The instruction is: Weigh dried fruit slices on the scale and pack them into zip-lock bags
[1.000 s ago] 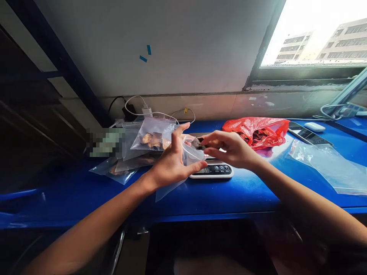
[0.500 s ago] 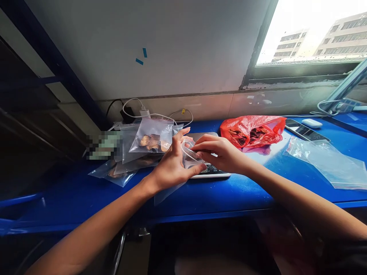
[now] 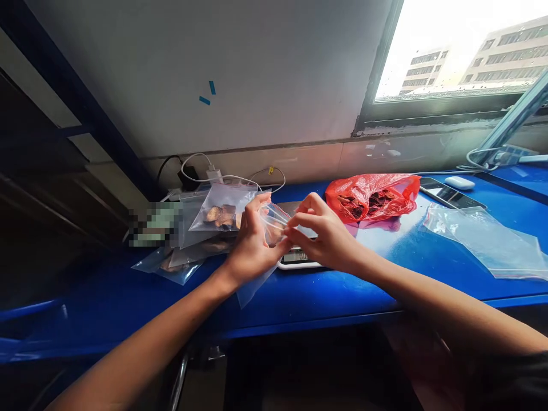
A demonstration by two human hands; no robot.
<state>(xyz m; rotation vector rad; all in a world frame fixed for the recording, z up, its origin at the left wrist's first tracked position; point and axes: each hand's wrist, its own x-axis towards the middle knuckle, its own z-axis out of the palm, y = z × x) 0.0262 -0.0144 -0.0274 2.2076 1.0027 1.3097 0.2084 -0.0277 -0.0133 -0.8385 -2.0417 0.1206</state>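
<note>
Between my two hands is a clear zip bag [image 3: 274,217], its mouth partly spread and its lower part hanging below my left hand. My left hand [image 3: 256,240] is closed on the bag's left side, thumb and fingers curved round it. At the right edge of the mouth, my right hand [image 3: 319,231] pinches the plastic between thumb and fingertips. Behind and under the hands lies a white kitchen scale [image 3: 299,265] with a lit display, mostly covered. To the left, a filled zip bag [image 3: 222,211] with brown dried pieces lies on a pile of similar bags.
A red plastic bag [image 3: 372,194] with dark dried pieces stands right of the scale. Further right are flat zip bags [image 3: 483,237], a phone [image 3: 449,193] and a white earbud case [image 3: 459,182] on the blue table [image 3: 342,297]. Cables and a charger [image 3: 214,174] are at the wall.
My right hand's fingers have drawn up into a pinch at the bag's edge. The left hand has closed further round the bag, and both hands appear slightly further left.
</note>
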